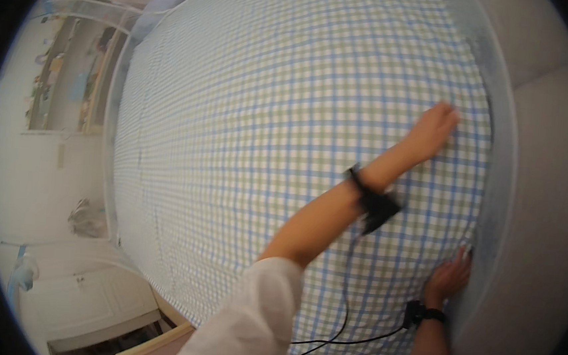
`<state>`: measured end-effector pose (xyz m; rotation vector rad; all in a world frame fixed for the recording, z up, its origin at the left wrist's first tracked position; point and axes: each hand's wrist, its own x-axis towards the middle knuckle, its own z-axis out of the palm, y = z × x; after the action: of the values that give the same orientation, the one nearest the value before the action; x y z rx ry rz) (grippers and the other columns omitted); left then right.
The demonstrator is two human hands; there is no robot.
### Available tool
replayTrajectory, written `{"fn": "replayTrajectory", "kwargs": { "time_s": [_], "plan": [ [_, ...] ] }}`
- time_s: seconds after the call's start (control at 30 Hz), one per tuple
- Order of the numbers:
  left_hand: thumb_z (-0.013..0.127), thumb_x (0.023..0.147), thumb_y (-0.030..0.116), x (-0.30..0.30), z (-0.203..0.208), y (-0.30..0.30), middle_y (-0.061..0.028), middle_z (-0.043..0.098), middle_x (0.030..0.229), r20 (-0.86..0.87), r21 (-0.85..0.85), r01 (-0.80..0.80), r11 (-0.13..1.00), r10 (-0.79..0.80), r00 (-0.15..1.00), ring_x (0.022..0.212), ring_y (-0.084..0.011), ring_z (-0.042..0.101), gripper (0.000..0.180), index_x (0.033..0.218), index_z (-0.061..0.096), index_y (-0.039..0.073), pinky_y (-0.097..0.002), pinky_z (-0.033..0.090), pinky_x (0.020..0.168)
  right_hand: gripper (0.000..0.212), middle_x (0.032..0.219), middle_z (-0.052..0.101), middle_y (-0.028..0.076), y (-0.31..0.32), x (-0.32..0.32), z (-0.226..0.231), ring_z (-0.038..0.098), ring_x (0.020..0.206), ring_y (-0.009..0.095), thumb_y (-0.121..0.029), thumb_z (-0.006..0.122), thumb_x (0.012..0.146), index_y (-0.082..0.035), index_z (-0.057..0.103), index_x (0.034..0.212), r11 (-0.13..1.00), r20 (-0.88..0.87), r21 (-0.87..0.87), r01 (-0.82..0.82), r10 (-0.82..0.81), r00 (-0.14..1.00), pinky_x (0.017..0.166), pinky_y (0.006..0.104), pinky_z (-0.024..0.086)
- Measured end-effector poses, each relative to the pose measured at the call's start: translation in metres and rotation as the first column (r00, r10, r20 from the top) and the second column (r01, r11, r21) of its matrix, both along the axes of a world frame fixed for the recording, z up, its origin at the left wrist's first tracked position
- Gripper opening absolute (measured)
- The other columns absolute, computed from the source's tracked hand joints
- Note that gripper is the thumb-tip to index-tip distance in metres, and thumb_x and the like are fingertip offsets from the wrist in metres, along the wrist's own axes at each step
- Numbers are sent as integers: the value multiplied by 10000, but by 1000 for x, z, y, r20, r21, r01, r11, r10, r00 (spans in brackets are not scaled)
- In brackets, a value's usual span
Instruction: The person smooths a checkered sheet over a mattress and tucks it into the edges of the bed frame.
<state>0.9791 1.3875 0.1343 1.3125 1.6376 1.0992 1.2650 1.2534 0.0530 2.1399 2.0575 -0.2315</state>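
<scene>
A checked sheet (287,131) in white, blue and green covers a wide bed surface. My left arm reaches across it. My left hand (432,130) is low over the sheet near its right edge, fingers curled together; whatever they hold, if anything, is hidden. Nearer to me, my right hand (449,277) rests at the sheet's right border, fingers stretched forward along the edge, the tips partly hidden. A black strap with a small device (376,208) sits on my left wrist, and another black band (432,314) circles my right wrist.
A pale grey raised border (502,161) runs along the bed's right side. Black cables (344,309) cross the sheet near me. To the left are a wall shelf (72,74) with small items, a white cabinet (98,296) and a crumpled silvery bag (86,218).
</scene>
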Motion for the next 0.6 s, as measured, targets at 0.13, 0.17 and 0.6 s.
{"fn": "replayTrajectory", "kwargs": {
  "time_s": [0.13,0.17,0.6],
  "plan": [
    [534,868,50,-45,18,-153,-128,544,1232,-529,55,-54,997,75,846,1219,-356,431,243,1107,571,38,-445,344,1019,509,1384,393,155,-2,13,1,449,1187,354,-116,458,865,-152,397,1368,984,-89,159,-78,93,992,940,466,396],
    [544,863,91,-61,7,-193,-143,495,1292,-638,-7,-102,995,74,767,1241,-351,412,324,1181,537,35,-492,307,1027,499,1380,396,158,-2,13,2,444,1192,359,-126,444,872,-147,396,1368,982,-106,176,-75,94,990,945,465,392],
    [430,890,165,-74,-64,-303,-79,381,1425,-803,-152,-341,928,85,589,1314,-310,345,490,1375,376,123,-588,227,1042,475,1368,411,196,56,18,18,368,1278,331,-200,476,922,6,392,1341,902,-210,327,-280,359,909,1067,408,277]
  ]
}}
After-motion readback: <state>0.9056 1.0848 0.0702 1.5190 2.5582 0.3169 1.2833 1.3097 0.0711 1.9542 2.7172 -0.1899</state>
